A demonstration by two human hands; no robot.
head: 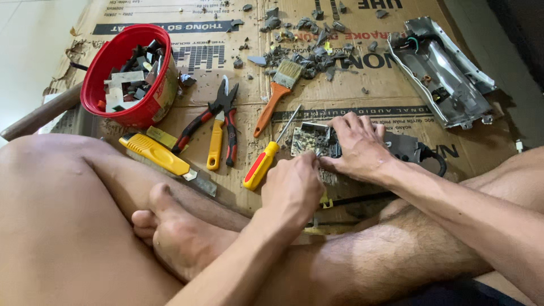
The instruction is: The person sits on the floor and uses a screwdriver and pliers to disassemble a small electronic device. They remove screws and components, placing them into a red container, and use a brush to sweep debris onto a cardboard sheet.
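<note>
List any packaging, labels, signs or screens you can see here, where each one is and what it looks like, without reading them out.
Flattened cardboard box: spread on the floor under the tools and both hands, brown with black and dark blue printed blocks.
Label on the red bowl: on its outer wall, upper left, pale and worn.
No screens or signs show.

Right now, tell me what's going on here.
A person sits on flattened cardboard, bare legs folded, working on a small circuit board. The right hand presses down on the board and the dark part beside it; the left hand pinches at the board's near edge. A screwdriver, pliers, a yellow knife and a brush lie close by. A red bowl holds scrap pieces, and a grey metal casing lies to the right.
</note>
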